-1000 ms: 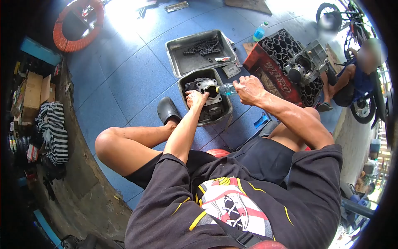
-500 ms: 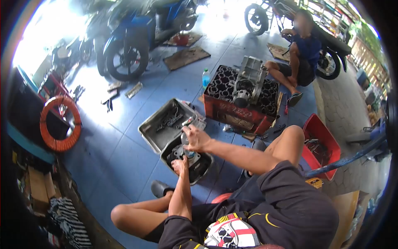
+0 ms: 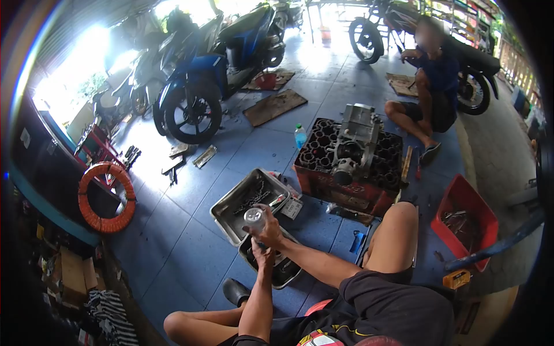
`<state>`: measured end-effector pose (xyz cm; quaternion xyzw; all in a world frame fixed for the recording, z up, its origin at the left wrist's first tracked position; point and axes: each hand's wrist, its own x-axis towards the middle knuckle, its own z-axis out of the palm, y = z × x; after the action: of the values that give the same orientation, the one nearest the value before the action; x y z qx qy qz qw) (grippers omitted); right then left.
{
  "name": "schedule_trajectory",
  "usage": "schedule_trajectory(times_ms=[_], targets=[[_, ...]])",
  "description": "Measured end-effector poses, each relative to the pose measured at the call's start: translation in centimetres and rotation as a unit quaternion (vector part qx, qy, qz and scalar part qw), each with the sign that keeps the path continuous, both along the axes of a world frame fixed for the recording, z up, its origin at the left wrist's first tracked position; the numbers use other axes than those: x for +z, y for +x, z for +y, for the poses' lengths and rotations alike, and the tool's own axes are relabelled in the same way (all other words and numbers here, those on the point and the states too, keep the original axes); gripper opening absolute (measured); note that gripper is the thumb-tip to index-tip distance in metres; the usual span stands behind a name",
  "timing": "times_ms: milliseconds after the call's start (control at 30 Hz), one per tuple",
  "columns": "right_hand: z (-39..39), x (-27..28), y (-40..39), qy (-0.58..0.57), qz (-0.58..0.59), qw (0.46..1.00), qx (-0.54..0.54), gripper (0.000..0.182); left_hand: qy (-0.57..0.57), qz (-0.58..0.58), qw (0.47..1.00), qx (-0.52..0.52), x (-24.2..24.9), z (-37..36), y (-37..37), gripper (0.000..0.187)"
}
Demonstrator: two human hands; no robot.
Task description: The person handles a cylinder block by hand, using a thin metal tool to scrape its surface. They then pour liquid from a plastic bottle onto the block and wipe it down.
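A clear plastic bottle (image 3: 253,218) tilts in front of me, its rounded end upward. My right hand (image 3: 269,232) is wrapped around the bottle's side. Just below, my left hand (image 3: 263,255) closes on the bottle's lower end, which the fingers mostly hide. Beneath both hands sits a dark bin (image 3: 288,279) with metal parts inside, partly covered by my forearms. Beyond it, touching or nearly touching, is a grey metal tray (image 3: 225,222) with small dark parts along its bottom.
An engine block (image 3: 355,135) rests on a red crate (image 3: 314,183). A red bin (image 3: 482,230) of tools stands at right. A person (image 3: 433,86) sits behind the crate by a motorcycle. A blue scooter (image 3: 199,75) and orange-wrapped ring (image 3: 86,199) are at left.
My left hand has left the metal part in the dark bin and come up to the bottle. The right hand now wraps the bottle. The view has tilted upward.
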<state>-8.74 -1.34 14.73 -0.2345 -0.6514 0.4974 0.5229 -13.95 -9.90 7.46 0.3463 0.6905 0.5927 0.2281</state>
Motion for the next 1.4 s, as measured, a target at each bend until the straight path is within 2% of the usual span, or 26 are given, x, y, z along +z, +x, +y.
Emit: schedule_trajectory(times_ms=[33, 67, 100, 133, 167, 200, 233, 300, 567, 633, 700, 767, 833, 867, 900, 967, 1000, 1033, 1067, 1133, 1167, 1200, 1233, 1300, 1333, 1400], targets=[[0.1, -0.3, -0.4, 0.028, 0.01, 0.999, -0.036, 0.073, -0.013, 0.001, 1.0, 0.019, 0.0, -0.1, 0.1, 0.062], [0.5, -0.8, -0.8, -0.017, 0.029, 0.999, -0.031, 0.072, 0.04, -0.028, 0.998, 0.025, -0.3, 0.2, 0.6, 0.062], [1.5, -1.9, -1.3, 0.034, 0.051, 0.996, -0.061, 0.068, -0.005, -0.028, 1.0, 0.004, 1.5, -0.2, 0.9, 0.061], [3.1, -4.0, -1.8, 0.086, 0.038, 0.992, -0.079, 0.065, 0.049, 0.114, 0.992, 0.009, -1.8, 0.2, 0.0, 0.06], [4.4, -5.4, -1.9, 0.127, -0.016, 0.986, -0.111, 0.064, -0.018, 0.151, 0.988, -0.011, -1.7, -0.1, -0.3, 0.062], [5.7, -7.0, -2.0, 0.166, -0.067, 0.973, -0.144, 0.067, -0.089, 0.263, 0.961, -0.008, -4.8, -0.5, -1.2, 0.069], [6.0, -6.2, -1.6, 0.125, -0.071, 0.978, -0.15, 0.066, -0.206, 0.345, 0.916, 0.006, -4.5, -1.4, 0.0, 0.077], [5.7, -1.0, -0.8, 0.049, 0.085, 0.993, -0.068, 0.063, -0.239, 0.435, 0.866, -0.063, -4.8, -2.5, -0.2, 0.078], [8.2, -4.1, -2.5, -0.008, 0.098, 0.995, -0.02, 0.066, -0.226, 0.41, 0.877, -0.11, -5.3, -2.4, -1.2, 0.081], [8.1, -3.7, -3.3, -0.027, 0.111, 0.993, -0.026, 0.069, -0.156, 0.342, 0.918, -0.123, -5.4, -1.8, -1.6, 0.083], [8.0, -3.7, -3.6, -0.033, 0.123, 0.992, -0.011, 0.071, -0.147, 0.249, 0.954, -0.083, -5.5, -1.1, -1.6, 0.088], [7.6, -3.6, -3.7, -0.036, 0.123, 0.991, -0.028, 0.07, -0.059, 0.039, 0.997, -0.012, -5.3, -0.1, -1.3, 0.089], [7.0, -4.7, -3.3, -0.075, 0.078, 0.993, -0.053, 0.068, -0.064, -0.049, 0.996, 0.028, -5.7, 0.7, -1.7, 0.081], [7.1, -6.5, -3.2, -0.037, 0.035, 0.995, -0.084, 0.068, -0.048, -0.06, 0.996, 0.039, -5.9, 1.1, -2.0, 0.083], [6.8, -6.5, -2.8, -0.037, 0.039, 0.993, -0.101, 0.068, -0.074, -0.071, 0.994, 0.034, -4.6, 1.2, -2.3, 0.076], [5.5, -4.9, -2.0, -0.067, 0.1, 0.986, -0.114, 0.067, -0.01, -0.059, 0.998, -0.006, -5.8, 1.4, -3.3, 0.056], [5.1, -5.0, -1.8, -0.092, 0.119, 0.979, -0.135, 0.066, -0.048, -0.022, 0.998, -0.026, -6.3, 1.3, -4.2, 0.051], [5.1, -5.0, -1.5, -0.116, 0.14, 0.972, -0.152, 0.066, 0.014, -0.053, 0.997, -0.06, -7.4, 1.3, -5.1, 0.049], [5.2, -5.0, -1.1, -0.129, 0.132, 0.971, -0.154, 0.064, -0.009, -0.119, 0.992, -0.047, -5.3, 1.2, -4.9, 0.047], [5.6, -4.4, 0.4, -0.163, 0.116, 0.97, -0.136, 0.063, 0.032, -0.274, 0.954, -0.118, -4.5, 1.5, -6.6, 0.048], [5.8, -3.9, 1.1, -0.18, 0.109, 0.971, -0.115, 0.063, 0.04, -0.363, 0.924, -0.11, -1.5, 1.6, -5.9, 0.05], [6.2, -3.3, 1.7, -0.182, 0.127, 0.966, -0.131, 0.062, 0.004, -0.365, 0.925, -0.103, -0.9, 1.7, -6.8, 0.049], [6.7, -2.9, 2.7, -0.166, 0.078, 0.972, -0.148, 0.063, -0.018, -0.346, 0.935, -0.08, -0.1, 1.6, -7.3, 0.048], [7.5, -2.6, 4.1, -0.19, -0.058, 0.952, -0.232, 0.067, 0.034, -0.318, 0.945, -0.072, 0.9, 2.1, -7.4, 0.045], [7.7, -2.6, 4.6, -0.124, -0.158, 0.933, -0.298, 0.074, 0.024, -0.322, 0.944, -0.069, 0.7, 2.2, -7.9, 0.042], [6.7, 1.9, 6.6, 0.009, -0.154, 0.924, -0.349, 0.07, -0.013, -0.271, 0.96, -0.068, 1.1, 3.6, -7.5, 0.041]])
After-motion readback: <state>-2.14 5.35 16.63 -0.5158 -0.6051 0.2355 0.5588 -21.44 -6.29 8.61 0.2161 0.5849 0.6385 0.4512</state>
